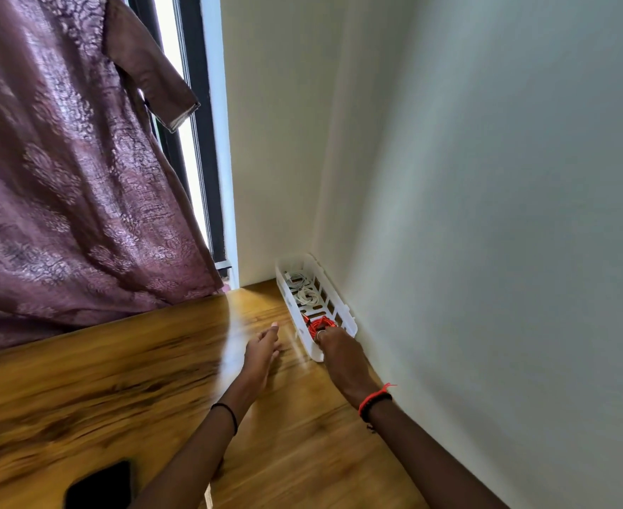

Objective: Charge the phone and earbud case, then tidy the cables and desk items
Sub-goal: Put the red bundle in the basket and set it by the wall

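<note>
The wooden desk (pixel 82 380) carries a white slotted basket (pixel 291 304) at one o'clock, tight against the wall, and a black phone (pixel 98 486) at seven o'clock.

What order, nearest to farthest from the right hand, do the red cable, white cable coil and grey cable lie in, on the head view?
1. The red cable, at the near end of the basket, held in the fingers of the right hand.
2. The white cable coil, mid-basket.
3. The grey cable, at the far end, by the wall corner.
</note>
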